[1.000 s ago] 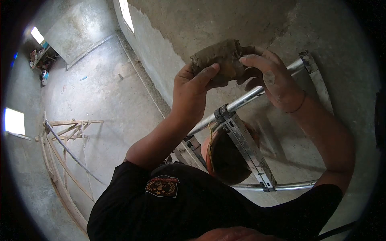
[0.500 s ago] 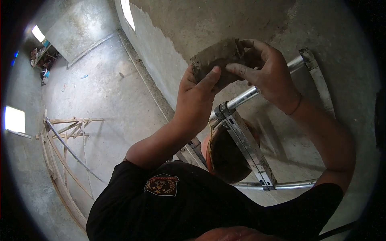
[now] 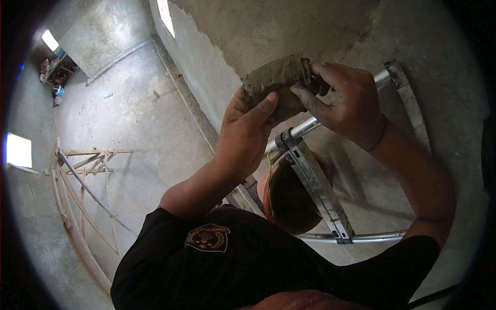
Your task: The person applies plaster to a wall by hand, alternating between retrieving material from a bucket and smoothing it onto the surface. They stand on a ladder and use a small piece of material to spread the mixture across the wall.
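A flat grey-brown piece, caked with what looks like wet mortar point(image 3: 276, 75), is held up in front of the wall. My left hand point(image 3: 248, 124) grips its left end, thumb across the near face and fingers behind. At its right end my right hand point(image 3: 343, 98) pinches the edge between thumb and fingers. Below the hands, an orange bucket point(image 3: 266, 194) with dark contents hangs or stands beside a metal ladder point(image 3: 318, 183); what bears it is hidden.
The partly plastered wall point(image 3: 289, 26) rises ahead. A wooden trestle frame point(image 3: 85, 173) stands on the concrete floor point(image 3: 139, 119) at the left. Far back left is a shelf with assorted items point(image 3: 51, 70). Ladder rails run under my right arm.
Both hands and the piece have shifted slightly down. My right hand has moved a little to the right, and more of the mortar-covered face shows.
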A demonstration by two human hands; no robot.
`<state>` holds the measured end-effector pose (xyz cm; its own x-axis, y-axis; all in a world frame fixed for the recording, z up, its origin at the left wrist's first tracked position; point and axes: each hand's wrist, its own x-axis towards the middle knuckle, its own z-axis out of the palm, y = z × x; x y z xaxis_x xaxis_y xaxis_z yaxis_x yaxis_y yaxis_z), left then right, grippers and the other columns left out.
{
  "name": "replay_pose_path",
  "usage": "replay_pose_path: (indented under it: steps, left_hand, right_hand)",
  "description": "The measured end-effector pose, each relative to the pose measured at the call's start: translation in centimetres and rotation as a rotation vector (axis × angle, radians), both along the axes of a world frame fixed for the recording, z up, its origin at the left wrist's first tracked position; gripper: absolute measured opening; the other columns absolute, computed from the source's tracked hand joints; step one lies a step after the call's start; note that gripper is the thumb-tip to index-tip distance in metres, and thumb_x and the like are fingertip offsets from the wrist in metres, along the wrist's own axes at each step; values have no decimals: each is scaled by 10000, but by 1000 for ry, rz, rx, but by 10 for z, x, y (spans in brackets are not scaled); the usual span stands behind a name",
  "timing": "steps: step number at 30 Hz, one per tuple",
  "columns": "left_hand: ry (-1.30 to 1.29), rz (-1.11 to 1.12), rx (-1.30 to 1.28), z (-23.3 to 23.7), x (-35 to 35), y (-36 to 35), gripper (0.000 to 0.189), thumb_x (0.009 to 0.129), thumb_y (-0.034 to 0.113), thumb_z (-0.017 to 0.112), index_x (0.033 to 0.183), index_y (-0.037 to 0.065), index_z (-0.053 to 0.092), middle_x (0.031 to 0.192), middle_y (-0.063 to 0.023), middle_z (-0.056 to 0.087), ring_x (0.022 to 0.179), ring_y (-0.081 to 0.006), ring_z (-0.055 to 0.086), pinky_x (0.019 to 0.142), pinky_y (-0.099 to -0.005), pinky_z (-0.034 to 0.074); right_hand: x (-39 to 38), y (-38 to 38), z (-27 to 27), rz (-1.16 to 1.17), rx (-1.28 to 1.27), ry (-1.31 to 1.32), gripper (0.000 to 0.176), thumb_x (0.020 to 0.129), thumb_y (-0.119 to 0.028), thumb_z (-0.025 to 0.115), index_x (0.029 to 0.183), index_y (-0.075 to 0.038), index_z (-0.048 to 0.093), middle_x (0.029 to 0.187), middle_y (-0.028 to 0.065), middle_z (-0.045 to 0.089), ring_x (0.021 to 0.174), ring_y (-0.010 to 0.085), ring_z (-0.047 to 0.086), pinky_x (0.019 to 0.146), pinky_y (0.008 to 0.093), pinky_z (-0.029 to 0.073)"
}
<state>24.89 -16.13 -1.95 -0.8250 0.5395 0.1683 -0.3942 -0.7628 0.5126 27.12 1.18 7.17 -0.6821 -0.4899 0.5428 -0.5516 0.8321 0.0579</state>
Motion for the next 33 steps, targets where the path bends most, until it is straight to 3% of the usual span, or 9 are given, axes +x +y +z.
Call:
replay_pose_path:
  steps: [2,7,13,15,17,21,24,27,33]
  left_hand:
    - [52,0,-45,-2,1,-2,348,994,114,466,1304,-38,414,1276,-199,554,1202,-295,561,1074,-489,425]
    - [74,29,-77,-4,4,-5,353,988,96,477,1308,-37,411,1278,-198,551,1198,-285,563,1052,-473,448]
    - [98,76,-179,-10,2,-10,355,976,95,508,1297,-39,434,1256,-193,570,1181,-286,573,1033,-458,460]
    - [115,72,-213,-13,1,-11,355,972,92,515,1293,-40,442,1253,-192,573,1174,-288,577,1032,-454,458]
    - [78,53,-217,-16,2,-10,331,950,27,544,1262,-58,477,1215,-176,605,1106,-253,616,985,-380,490]
    - [184,32,-284,-13,8,-10,338,919,-37,552,1249,-66,488,1205,-174,612,1113,-245,614,998,-382,486]
    - [231,-44,-176,-8,12,-11,348,897,-83,552,1240,-73,489,1190,-170,620,1127,-248,609,1018,-377,479]
    - [315,-41,-334,-8,14,-12,404,868,-58,601,1257,-44,492,1204,-162,616,1151,-250,593,1016,-402,466]
    - [271,-91,-308,-10,14,-13,366,901,-73,560,1257,-72,474,1178,-159,623,1141,-236,599,1014,-362,483]
  right_hand:
    - [1,1,5,4,42,-4,294,793,-237,762,912,-8,620,704,126,653,612,218,680,522,324,522]
    - [5,1,9,6,56,-22,313,772,-216,771,954,-51,577,706,93,633,602,214,666,529,316,523]
    - [-4,8,11,121,151,192,367,756,-214,776,1019,-74,562,781,87,641,649,227,666,571,323,540]
    - [-4,7,12,105,150,192,429,758,-249,781,1077,-71,557,900,116,634,794,256,671,686,355,553]
    - [-5,5,11,70,130,164,484,750,-283,790,1109,-64,551,967,134,617,878,278,652,756,377,541]
    - [-4,1,6,-55,128,35,660,711,-394,817,1193,-52,523,1136,169,562,1071,330,583,905,422,494]
    - [-1,0,4,-71,143,-19,732,677,-439,831,1213,-53,515,1169,173,542,1094,333,567,919,433,485]
    - [-1,2,3,-71,188,-32,764,652,-461,840,1219,-64,518,1178,168,537,1093,325,566,937,432,473]
    - [0,3,9,-111,299,46,690,682,-450,822,1192,-75,548,1191,146,547,1095,300,567,956,422,457]
